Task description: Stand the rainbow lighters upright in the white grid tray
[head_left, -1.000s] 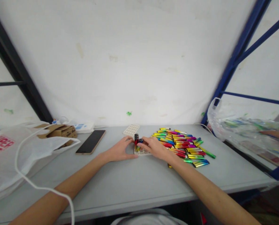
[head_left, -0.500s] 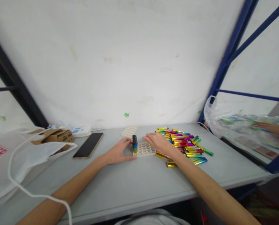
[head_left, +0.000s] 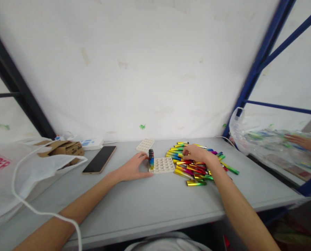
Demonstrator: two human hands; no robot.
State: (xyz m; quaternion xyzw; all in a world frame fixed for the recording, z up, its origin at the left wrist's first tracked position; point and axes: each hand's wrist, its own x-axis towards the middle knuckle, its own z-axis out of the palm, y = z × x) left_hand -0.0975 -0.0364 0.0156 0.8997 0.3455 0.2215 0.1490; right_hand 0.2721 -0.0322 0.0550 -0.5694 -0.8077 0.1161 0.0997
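A white tray with round holes [head_left: 164, 165] lies on the grey table [head_left: 145, 205]. Two or three colourful lighters [head_left: 151, 159] stand upright in its left edge. My left hand [head_left: 133, 168] rests flat against the tray's left side, fingers stretched out. My right hand [head_left: 197, 153] reaches over a pile of shiny multicoloured lighters [head_left: 197, 165] to the right of the tray, its fingers curled down onto them; what they grip is hidden. A second holed tray [head_left: 145, 144] lies behind the first.
A phone [head_left: 100, 159] lies left of the trays, with a cardboard box [head_left: 62, 148] and power strip [head_left: 91, 142] behind it. A white bag [head_left: 19, 174] with a cord sits at far left. At right, a plastic bag [head_left: 262, 143] and another person's hand [head_left: 303, 142].
My right hand has left the tray and moved right onto the lighter pile. My left hand has stayed at the tray's left side.
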